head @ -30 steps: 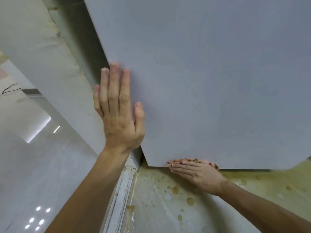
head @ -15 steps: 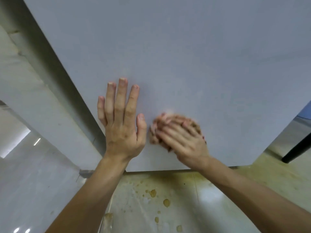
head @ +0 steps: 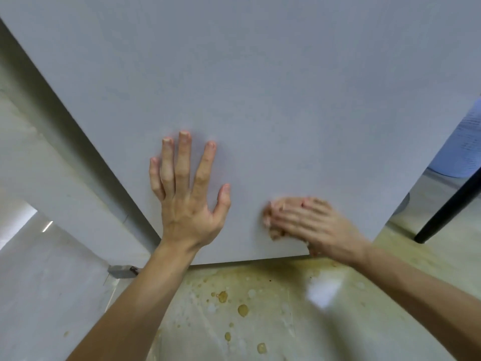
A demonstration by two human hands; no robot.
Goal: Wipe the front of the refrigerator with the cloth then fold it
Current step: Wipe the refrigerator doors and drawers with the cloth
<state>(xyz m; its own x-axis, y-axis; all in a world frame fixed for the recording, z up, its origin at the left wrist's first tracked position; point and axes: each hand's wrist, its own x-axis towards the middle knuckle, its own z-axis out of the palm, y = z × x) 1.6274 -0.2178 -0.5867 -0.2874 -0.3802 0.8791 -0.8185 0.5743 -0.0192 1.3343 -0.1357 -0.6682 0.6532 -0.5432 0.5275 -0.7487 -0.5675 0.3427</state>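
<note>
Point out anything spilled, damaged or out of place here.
Yellowish-brown drops dot the yellow-tinged floor just below the refrigerator: it looks like a spill. The refrigerator front shows no marks or damage.

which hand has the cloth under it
The right hand, low on the refrigerator front, presses the cloth; the left hand lies flat and bare with fingers spread.

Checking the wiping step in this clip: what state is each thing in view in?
Refrigerator front: plain grey, no smears visible.
Cloth: crumpled, pressed to the front near its bottom edge, mostly hidden.
Left hand: flat on the front, fingers spread, holding nothing.
Right hand: fingers fairly straight, pressing the cloth; blurred.
Floor: spattered with yellow-brown drops and stains.
</note>
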